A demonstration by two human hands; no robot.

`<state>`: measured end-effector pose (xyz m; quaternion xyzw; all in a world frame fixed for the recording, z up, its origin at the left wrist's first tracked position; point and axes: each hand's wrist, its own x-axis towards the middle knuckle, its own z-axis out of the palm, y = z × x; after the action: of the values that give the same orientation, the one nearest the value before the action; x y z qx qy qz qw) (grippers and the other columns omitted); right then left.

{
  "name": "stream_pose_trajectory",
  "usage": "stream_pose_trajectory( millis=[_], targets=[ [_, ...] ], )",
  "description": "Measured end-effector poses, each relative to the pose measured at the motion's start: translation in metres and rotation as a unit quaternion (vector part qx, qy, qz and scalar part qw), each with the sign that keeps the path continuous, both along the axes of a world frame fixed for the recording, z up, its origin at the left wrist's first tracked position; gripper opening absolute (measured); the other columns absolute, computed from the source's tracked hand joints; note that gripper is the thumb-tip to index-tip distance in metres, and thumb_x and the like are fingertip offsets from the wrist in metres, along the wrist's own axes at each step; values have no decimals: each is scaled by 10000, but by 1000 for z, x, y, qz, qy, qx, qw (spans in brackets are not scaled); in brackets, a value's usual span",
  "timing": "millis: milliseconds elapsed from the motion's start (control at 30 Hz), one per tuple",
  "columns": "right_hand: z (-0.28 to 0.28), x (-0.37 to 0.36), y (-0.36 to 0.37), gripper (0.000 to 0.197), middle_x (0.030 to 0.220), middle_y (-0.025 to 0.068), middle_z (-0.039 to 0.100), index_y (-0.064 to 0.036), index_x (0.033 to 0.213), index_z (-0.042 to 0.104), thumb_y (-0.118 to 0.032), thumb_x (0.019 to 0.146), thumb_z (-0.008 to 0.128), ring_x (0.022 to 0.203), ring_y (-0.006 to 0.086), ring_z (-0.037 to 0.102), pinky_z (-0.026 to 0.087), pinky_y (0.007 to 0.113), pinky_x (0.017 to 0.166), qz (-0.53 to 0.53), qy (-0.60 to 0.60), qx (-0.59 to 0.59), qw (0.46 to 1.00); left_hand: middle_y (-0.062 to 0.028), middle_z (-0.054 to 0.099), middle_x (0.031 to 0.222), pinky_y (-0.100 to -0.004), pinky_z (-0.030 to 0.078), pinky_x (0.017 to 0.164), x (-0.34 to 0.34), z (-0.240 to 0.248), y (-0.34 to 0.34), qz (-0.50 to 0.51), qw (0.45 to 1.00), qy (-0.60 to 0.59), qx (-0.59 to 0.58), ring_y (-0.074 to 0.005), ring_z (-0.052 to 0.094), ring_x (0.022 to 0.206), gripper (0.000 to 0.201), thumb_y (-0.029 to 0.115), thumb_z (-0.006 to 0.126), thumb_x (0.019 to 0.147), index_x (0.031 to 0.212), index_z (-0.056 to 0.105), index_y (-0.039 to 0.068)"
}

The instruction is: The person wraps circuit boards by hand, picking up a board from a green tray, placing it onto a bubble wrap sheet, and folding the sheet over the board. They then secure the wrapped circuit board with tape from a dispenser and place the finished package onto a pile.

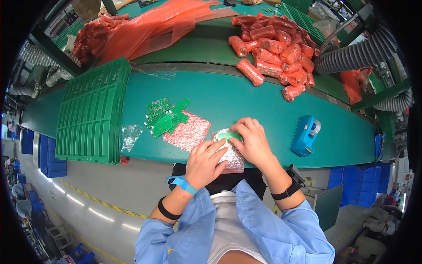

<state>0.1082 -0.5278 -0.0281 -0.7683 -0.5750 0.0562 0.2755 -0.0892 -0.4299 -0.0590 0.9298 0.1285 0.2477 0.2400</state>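
A green circuit board (228, 136) lies on a sheet of pinkish bubble wrap (235, 160) at the table's near edge. My left hand (203, 163) rests on the sheet's left side, fingers stretched out and thumb apart, fingertips by the board. My right hand (252, 138) is closed at the right end, its bent fingers and thumb on the board and the wrap's edge; the fingertips are partly blurred. Left of these, a pile of green circuit boards (162, 121), some with white connectors, partly covers another bubble wrap sheet (189, 134).
A blue tape dispenser (304, 136) stands on the right of the green table (268, 110). Stacked green trays (90, 116) stand at left. Beyond lie red bubble-wrapped rolls (281, 48) and loose red bubble wrap (154, 28). A grey hose (356, 55) hangs at far right.
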Motion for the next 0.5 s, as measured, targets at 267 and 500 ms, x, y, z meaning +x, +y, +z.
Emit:
stream_pose_trajectory(
  millis=[267, 500],
  targets=[
    [11, 0, 6, 324, 1157, 92, 660, -92, 1113, 778, -197, 821, 874, 1126, 332, 604, 481, 459, 959, -24, -35, -80, 996, -32, 689, 1454, -444, 508, 1020, 2, 3, 1, -14, 1000, 9, -1, -295, 622, 1178, 394, 225, 811, 863, 1227, 762, 82],
    [5, -5, -2, 325, 1147, 82, 662, -102, 1110, 785, -217, 820, 877, 1114, 320, 601, 471, 457, 949, -27, -55, -78, 995, -31, 682, 1466, -446, 511, 1015, 2, 0, 1, -13, 1000, 8, 0, -298, 620, 1182, 403, 225, 811, 857, 1230, 759, 83]
  ],
)
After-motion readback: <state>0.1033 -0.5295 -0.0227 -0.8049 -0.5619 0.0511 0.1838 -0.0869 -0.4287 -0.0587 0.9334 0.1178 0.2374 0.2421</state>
